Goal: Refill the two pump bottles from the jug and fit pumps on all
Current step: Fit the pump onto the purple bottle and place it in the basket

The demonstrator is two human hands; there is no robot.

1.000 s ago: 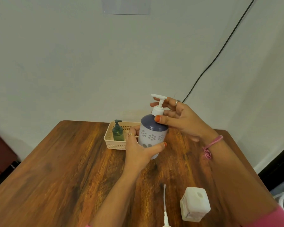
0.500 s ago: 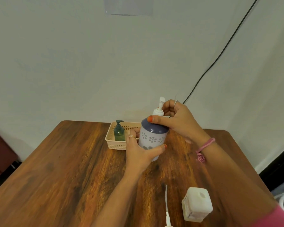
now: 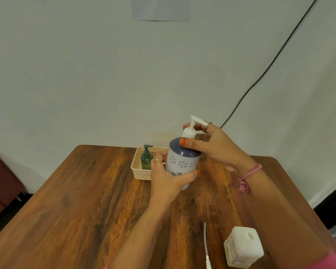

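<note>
- While the left hand (image 3: 168, 180) wraps its fingers and thumb tightly round the lower body of the white cylindrical pump bottle with a grey-blue domed top and grey flower print (image 3: 181, 163), the bottle stands upright at the middle of the brown wooden table (image 3: 76, 200); whether its base touches the wood cannot be told, as the hand covers it.
- The right hand (image 3: 217, 146) comes in from the right, its fingers closed round the white plastic pump (image 3: 191, 129) seated in the bottle's neck; the thumb, with an orange-painted nail, presses on the edge of the domed top just under the collar.
- The pump's nozzle points to the right, over the right hand's ringed finger.
- A pink cord bracelet (image 3: 247, 176) hangs on the right wrist.
- Just behind the left hand sits a cream perforated plastic basket (image 3: 138, 169), and a small dark-green pump bottle (image 3: 146, 158) stands upright inside it with its pump fitted.
- Near the front edge, a white square-shouldered plastic jug (image 3: 242, 247) stands with its round mouth uncapped.
- Just left of the jug a loose white pump with a long thin dip tube (image 3: 206, 247) lies flat on the wood, apart from the jug.
- A black cable (image 3: 268, 68) runs diagonally down the pale wall (image 3: 85, 74) behind.
</note>
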